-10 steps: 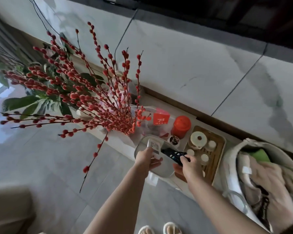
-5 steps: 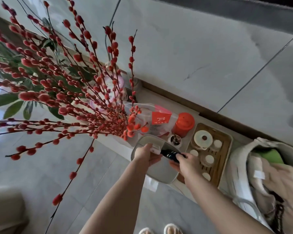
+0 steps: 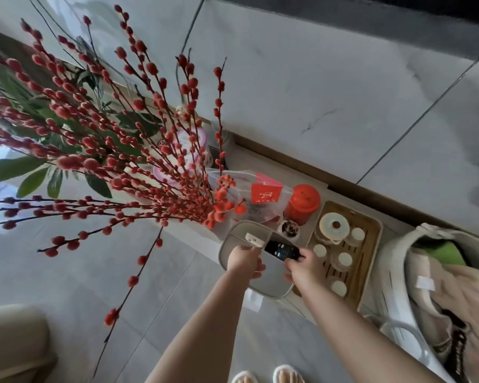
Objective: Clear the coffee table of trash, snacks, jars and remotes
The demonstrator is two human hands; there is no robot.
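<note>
The head camera looks down on a grey tiled floor point(image 3: 75, 277) and a pale marble-look wall point(image 3: 302, 78) with dark joint lines. Along the foot of the wall runs a low, light shelf point(image 3: 249, 164), and on it the things stand in a row.

At the left side a big bunch of branches with red buds point(image 3: 100, 150) spreads wide over the floor and hides part of the shelf. Just beside it lies a clear plastic bag point(image 3: 257, 200) with a red label, and next to the bag stands a red jar point(image 3: 302, 203) with a red lid. In front of the jar there is a small round dish point(image 3: 288, 230) with dark bits inside. To the right is a wooden tea tray point(image 3: 371, 236) that carries a white lidded pot point(image 3: 333, 225) and several small white cups.

In front of the bag sits a grey tray point(image 3: 263, 283) with rounded corners. A small white remote point(image 3: 253, 240) lies in it near the far edge. The left hand point(image 3: 245, 261) is closed around the near left part of the tray, the fingers curled over it. The right hand point(image 3: 304, 268) is clamped on a black remote point(image 3: 282, 250), which it holds by the near end over the tray, close to the white one; whether the two remotes touch I cannot tell.

At the right edge stands a white basket point(image 3: 393, 277) full of beige cloth. At the bottom edge two slippers point(image 3: 286, 375) are seen on the floor.
</note>
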